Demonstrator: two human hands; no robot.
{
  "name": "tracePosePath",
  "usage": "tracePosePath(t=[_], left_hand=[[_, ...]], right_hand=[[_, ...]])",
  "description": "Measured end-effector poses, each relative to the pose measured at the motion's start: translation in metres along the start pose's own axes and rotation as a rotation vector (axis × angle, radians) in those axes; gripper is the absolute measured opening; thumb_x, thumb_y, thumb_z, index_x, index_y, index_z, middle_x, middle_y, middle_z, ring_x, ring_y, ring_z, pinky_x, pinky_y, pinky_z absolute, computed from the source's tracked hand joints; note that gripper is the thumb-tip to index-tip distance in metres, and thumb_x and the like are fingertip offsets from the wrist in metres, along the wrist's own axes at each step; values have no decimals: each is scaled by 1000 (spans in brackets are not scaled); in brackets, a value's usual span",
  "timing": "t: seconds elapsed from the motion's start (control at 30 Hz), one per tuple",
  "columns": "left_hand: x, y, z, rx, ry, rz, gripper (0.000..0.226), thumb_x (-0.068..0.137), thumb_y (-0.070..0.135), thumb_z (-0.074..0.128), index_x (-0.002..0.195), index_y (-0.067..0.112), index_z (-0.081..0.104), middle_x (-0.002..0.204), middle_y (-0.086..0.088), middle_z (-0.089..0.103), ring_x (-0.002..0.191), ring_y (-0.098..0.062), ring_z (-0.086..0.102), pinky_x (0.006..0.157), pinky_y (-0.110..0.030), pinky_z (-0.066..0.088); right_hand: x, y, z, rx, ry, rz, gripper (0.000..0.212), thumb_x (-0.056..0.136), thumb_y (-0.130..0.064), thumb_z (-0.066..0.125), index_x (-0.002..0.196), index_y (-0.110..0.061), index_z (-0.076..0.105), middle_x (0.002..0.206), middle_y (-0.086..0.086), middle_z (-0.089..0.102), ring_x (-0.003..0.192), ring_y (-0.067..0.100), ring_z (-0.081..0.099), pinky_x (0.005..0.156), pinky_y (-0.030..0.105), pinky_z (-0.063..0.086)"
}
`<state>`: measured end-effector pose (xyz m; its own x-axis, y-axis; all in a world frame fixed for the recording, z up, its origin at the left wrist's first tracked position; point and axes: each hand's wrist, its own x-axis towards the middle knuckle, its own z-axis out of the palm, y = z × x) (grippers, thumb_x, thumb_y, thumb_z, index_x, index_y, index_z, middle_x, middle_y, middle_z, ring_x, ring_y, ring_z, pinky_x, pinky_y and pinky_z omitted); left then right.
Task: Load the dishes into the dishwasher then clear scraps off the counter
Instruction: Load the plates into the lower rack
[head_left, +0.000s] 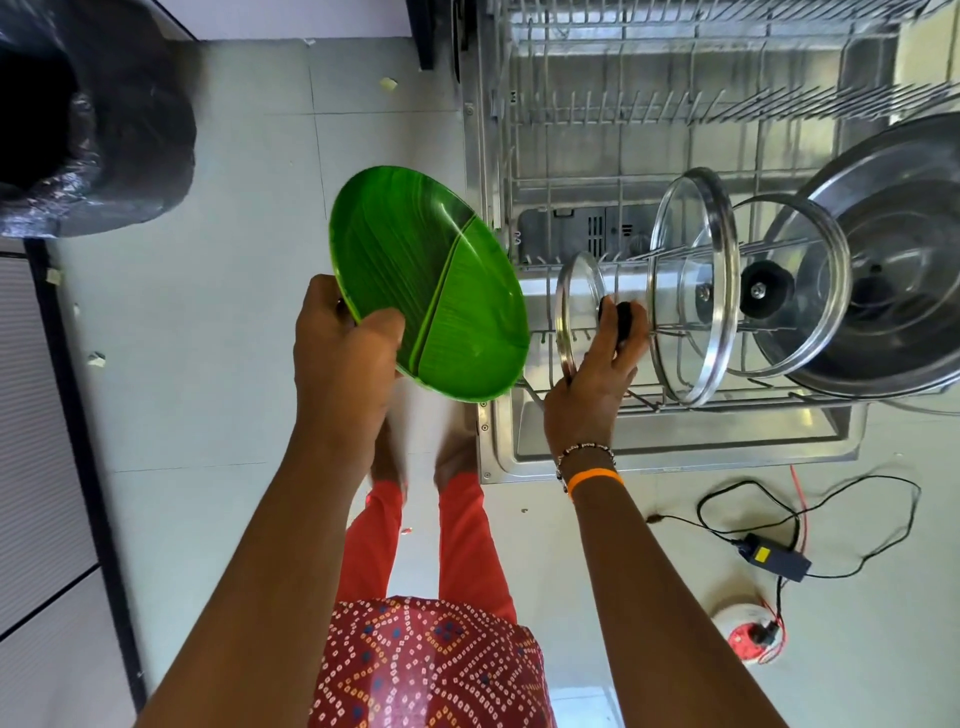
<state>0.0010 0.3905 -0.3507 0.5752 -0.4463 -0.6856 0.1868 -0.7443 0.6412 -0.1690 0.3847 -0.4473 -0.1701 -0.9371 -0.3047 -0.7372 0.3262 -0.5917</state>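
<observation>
My left hand (343, 348) grips the rim of a green leaf-patterned plate (431, 280), held tilted above the floor just left of the dishwasher. My right hand (597, 379) holds the black knob of a small glass lid (574, 312) that stands on edge in the pulled-out lower rack (649, 400). Two larger glass lids (696, 286) (800, 291) stand upright in the rack to the right. Behind them a big steel pot (904, 260) lies on its side.
The open dishwasher door (675, 447) juts over the floor. A black-lined bin (93, 119) stands at the upper left. A power adapter (774, 556) with trailing cables and a round socket (748, 629) lie on the floor at right. Small scraps (388, 83) dot the tiles.
</observation>
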Motion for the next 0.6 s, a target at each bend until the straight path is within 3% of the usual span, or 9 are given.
tracePosePath(t=[0.1, 0.23, 0.33, 0.4, 0.6], left_hand=[[1, 1, -2, -7, 5, 6, 20, 55, 14, 46, 72, 24, 48, 70, 4, 51, 71, -21, 51, 79, -56, 51], [2, 4, -2, 3, 4, 19, 21, 55, 14, 45, 74, 23, 48, 73, 1, 52, 73, -22, 51, 80, -58, 50], [4, 5, -1, 13, -1, 14, 22, 54, 14, 45, 74, 23, 48, 73, 1, 52, 73, -22, 51, 80, -58, 50], [4, 6, 2, 4, -13, 15, 21, 54, 14, 45, 72, 23, 47, 70, 2, 50, 71, -22, 50, 79, -58, 51], [6, 5, 10, 3, -41, 33, 18, 54, 16, 46, 70, 26, 47, 71, 0, 48, 70, -22, 47, 77, -59, 50]], right_hand=[[3, -8, -1, 14, 10, 15, 91, 60, 32, 41, 143, -4, 29, 152, 14, 11, 140, 28, 18, 112, 38, 32], [17, -28, -14, 120, 72, 66, 84, 64, 31, 38, 141, -2, 32, 151, 14, 13, 140, 23, 24, 105, 14, 28], [23, -29, -20, 118, 101, 136, 84, 64, 31, 36, 140, -3, 32, 151, 11, 13, 136, 24, 30, 100, 18, 36], [26, -22, -21, 74, 77, 165, 84, 64, 30, 35, 141, -3, 32, 151, 12, 13, 133, 25, 31, 98, 12, 31], [53, -18, -19, -39, -97, 185, 82, 71, 25, 41, 145, -5, 22, 152, 13, 5, 140, 27, 20, 116, 38, 21]])
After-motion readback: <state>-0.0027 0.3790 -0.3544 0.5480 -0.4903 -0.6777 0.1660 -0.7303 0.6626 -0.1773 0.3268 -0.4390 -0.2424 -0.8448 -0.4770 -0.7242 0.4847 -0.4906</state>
